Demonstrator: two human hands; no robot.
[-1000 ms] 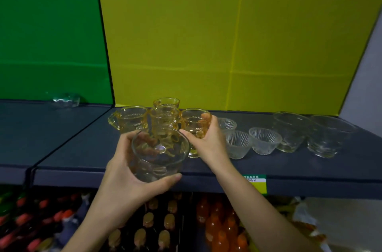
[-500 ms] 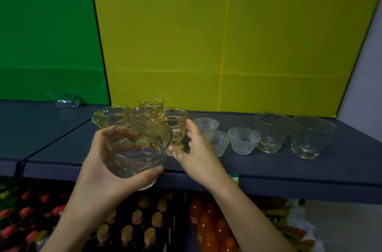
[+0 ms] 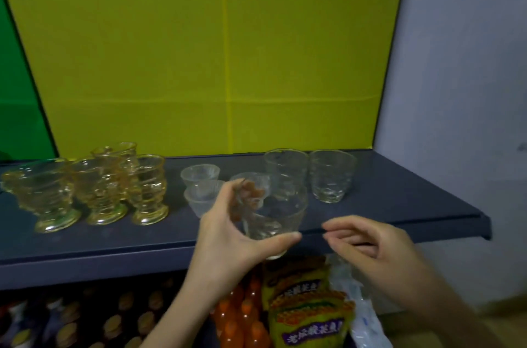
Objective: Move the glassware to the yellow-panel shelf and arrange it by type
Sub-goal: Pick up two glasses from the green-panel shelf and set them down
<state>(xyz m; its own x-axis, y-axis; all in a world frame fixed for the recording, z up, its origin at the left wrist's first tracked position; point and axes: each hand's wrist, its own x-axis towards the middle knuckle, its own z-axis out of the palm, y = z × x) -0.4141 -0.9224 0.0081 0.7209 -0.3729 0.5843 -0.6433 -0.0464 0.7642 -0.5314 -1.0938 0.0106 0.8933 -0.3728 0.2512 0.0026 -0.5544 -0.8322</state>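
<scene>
Yellow panel (image 3: 199, 48) backs the shelf (image 3: 399, 205). Left grip (image 3: 228, 242) is wrapped round a clear tumbler (image 3: 285, 205) over the shelf's front edge. Right grip (image 3: 376, 250) is just beside it, fingers loosely curled, holding nothing. Goblets (image 3: 99, 190) are grouped left, two matching tumblers (image 3: 330, 176) right, small cups (image 3: 199, 176) between. My read: placing step. Next I'd set this one upright beside its pair, clear of the cups.

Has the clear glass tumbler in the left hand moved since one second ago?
Yes. The clear glass tumbler went right, from before the amber footed glasses to before the two standing clear tumblers.
</scene>
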